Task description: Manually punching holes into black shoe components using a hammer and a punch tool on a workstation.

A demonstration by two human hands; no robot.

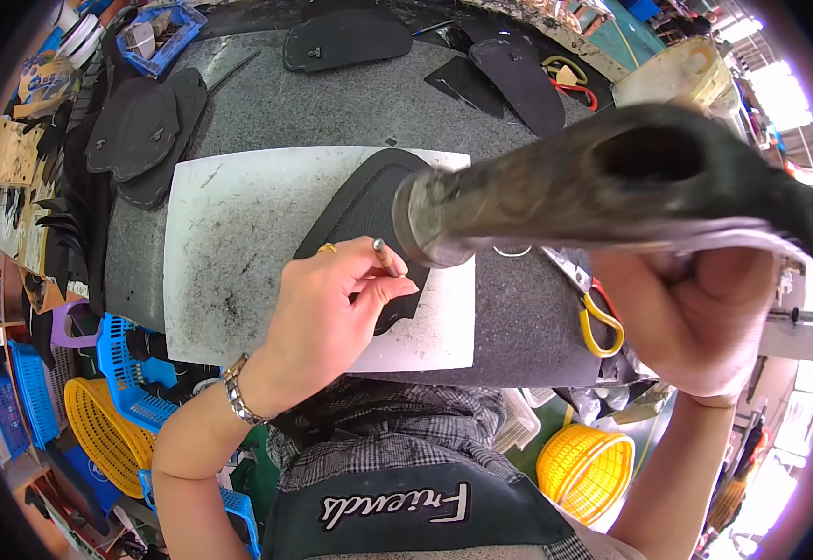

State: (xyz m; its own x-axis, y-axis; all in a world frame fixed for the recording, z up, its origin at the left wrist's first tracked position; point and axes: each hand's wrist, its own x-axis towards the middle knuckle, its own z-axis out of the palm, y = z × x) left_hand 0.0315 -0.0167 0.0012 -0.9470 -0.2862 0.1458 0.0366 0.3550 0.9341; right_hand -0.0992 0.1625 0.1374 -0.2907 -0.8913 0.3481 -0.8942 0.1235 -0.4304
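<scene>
Spanning the scene, grey speckled worktop (pixel 532 345) carries everything. White board (pixel 229 252) lies flat on it, scuffed; good backing, blows best landing well inside its edges. Metal hammer (pixel 537 191), close to camera, right hand (pixel 705 322) closed around it, handle mostly hidden; looks best brought down square, short and controlled, clear of the left knuckles. Black panel (pixel 360 205) on the board, right of its middle, partly under the left hand (pixel 332 299); should sit flat, no sliding. Scissors (pixel 567 269) on the worktop just right of the board; better left outside the swing. Metal punch (pixel 388 257) smallest: left grip pinching it between thumb and fingers over the panel, top end exposed, looks tilted; probably wants standing upright before a strike. Tip hidden by fingers, can't tell if it touches the panel.
</scene>
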